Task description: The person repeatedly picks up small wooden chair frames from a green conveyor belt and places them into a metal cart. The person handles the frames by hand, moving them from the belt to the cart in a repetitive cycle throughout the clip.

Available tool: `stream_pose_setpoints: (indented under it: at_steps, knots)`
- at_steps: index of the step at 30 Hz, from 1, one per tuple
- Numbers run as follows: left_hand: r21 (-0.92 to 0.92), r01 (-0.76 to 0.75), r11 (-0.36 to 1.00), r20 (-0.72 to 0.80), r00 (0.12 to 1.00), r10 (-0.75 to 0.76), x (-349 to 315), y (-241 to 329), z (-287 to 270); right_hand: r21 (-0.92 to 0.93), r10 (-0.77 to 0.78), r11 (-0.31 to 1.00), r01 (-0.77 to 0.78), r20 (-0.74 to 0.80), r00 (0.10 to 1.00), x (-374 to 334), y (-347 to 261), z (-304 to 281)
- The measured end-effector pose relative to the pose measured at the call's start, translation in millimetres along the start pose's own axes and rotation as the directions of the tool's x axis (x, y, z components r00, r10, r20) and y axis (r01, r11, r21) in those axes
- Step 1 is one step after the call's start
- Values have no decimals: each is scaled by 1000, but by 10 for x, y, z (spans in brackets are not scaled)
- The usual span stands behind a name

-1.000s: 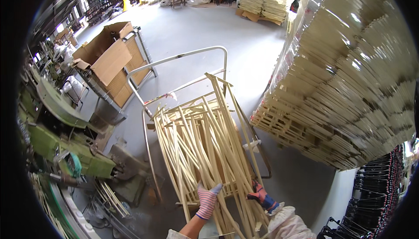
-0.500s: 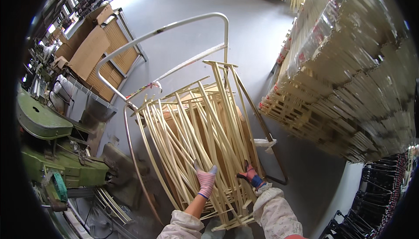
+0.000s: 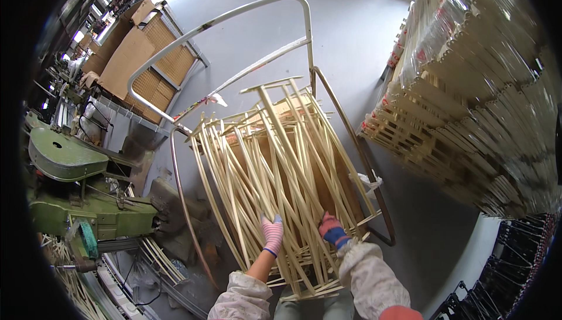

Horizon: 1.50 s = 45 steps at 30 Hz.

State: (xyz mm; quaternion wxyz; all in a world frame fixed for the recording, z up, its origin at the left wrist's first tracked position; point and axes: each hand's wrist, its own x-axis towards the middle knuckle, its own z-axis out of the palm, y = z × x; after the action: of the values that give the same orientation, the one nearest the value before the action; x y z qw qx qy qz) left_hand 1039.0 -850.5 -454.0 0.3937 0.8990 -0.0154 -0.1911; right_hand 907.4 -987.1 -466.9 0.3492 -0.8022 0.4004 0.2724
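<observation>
Many long, pale yellow frames (image 3: 237, 165) of thin bars with short crosspieces lie tangled in a heap on a metal-railed cart (image 3: 308, 27). My left hand (image 3: 271, 235), in a pink-striped glove with grey fingertips, closes round bars in the middle of the heap. To its right, my right hand (image 3: 332, 230), in a red and blue glove, is closed on a bar near the heap's right side. Some fingers of both hands are hidden among the bars. One frame's far crosspiece (image 3: 270, 85) lies on top. Brown cardboard (image 3: 328, 186) shows between the bars.
A green machine (image 3: 88, 214) stands close on the left, with a cardboard-lined crate (image 3: 126, 65) beyond it. Tall stacks of pale frames in clear wrap (image 3: 468, 103) rise on the right. Black parts (image 3: 497, 267) hang at lower right. Grey floor (image 3: 252, 27) lies beyond the cart.
The top frame's far end has swung left, and the bars on the right have spread rightward. My right hand has closed in round a bar. The whole view has shifted slightly.
</observation>
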Motion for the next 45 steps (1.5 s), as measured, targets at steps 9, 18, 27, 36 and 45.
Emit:
stream_pose_setpoints:
  at_steps: [9, 18, 27, 36, 45]
  knots:
    - [38, -340, 940, -146, 928, 342, 245, 546, 83, 267, 135, 963, 23, -558, 818, 377, -19, -93]
    - [0, -409, 913, -290, 873, 392, 754, 754, 453, -98, -46, 995, -7, -529, 847, 697, 308, -213]
    - [129, -253, 959, -120, 956, 268, 869, 320, 147, 186, 118, 983, 2, -631, 767, 505, 224, -434]
    - [-148, -105, 983, -102, 991, 91, 824, 328, 94, 275, -47, 863, 424, -792, 609, -879, 619, -37]
    - [-646, 51, 762, 0, 998, -68, 398, 429, -351, 658, 261, 747, 95, -423, 868, -1495, 1051, 1740]
